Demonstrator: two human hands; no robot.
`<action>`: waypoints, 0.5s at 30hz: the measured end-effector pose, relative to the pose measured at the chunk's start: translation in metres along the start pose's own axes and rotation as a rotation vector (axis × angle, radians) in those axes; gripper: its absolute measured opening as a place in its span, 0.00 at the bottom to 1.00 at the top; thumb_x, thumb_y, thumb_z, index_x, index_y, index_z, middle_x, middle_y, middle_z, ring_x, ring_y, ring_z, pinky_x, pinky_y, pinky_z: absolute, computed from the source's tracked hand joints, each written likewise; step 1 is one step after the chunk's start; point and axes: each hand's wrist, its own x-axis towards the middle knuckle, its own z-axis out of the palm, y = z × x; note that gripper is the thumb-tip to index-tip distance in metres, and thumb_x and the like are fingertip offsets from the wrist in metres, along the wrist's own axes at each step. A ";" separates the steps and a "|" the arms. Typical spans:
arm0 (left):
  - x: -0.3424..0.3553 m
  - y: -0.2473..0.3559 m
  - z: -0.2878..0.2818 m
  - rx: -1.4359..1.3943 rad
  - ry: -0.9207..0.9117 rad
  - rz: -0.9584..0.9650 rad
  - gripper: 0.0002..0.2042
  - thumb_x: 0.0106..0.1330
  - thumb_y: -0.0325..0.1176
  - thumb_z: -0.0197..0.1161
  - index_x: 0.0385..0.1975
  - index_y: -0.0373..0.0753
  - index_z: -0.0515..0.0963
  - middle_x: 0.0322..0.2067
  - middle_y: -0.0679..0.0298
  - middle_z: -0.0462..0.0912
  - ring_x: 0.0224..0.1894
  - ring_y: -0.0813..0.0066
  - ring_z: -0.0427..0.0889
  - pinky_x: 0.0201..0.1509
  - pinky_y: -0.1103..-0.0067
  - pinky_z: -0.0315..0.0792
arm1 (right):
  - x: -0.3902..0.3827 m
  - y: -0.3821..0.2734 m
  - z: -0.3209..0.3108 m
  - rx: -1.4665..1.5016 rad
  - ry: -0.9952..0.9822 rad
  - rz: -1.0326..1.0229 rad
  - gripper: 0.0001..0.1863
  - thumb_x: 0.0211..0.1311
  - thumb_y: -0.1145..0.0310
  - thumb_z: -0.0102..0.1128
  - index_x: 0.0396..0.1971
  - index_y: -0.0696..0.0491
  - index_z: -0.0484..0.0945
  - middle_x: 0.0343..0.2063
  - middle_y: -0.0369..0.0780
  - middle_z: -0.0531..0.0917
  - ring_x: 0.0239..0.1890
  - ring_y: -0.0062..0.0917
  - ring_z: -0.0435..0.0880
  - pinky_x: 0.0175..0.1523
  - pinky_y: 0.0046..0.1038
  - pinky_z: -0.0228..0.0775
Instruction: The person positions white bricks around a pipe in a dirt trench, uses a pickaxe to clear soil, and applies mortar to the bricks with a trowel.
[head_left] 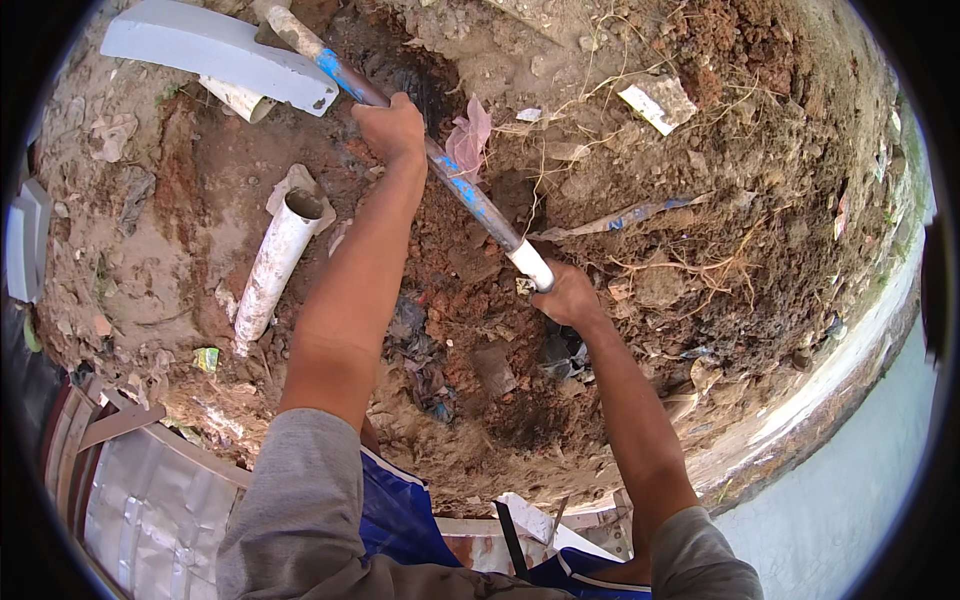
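Observation:
A long dark pole with worn blue patches slants across the dirt from far left to near right. It ends in a white sleeve on the near side. My left hand is closed round its upper part. Lower down, my right hand grips the pole at the white end. The pole's far end, caked in pale mud, reaches the top edge of the view, and no tool head can be made out there. Beside the pole lies a crumpled pink scrap, close below my left hand.
A white plastic pipe juts from the soil at left. Another pipe piece lies under a grey curved panel. Roots and a broken tile lie at right. A pale wall borders the right; metal sheeting stands near left.

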 end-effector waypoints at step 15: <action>-0.047 -0.020 -0.051 0.082 -0.348 -0.027 0.14 0.58 0.26 0.63 0.37 0.21 0.71 0.22 0.51 0.80 0.18 0.60 0.84 0.17 0.68 0.75 | -0.125 -0.182 -0.057 0.214 -0.024 0.548 0.24 0.51 0.59 0.71 0.46 0.56 0.79 0.31 0.55 0.85 0.33 0.53 0.85 0.38 0.49 0.78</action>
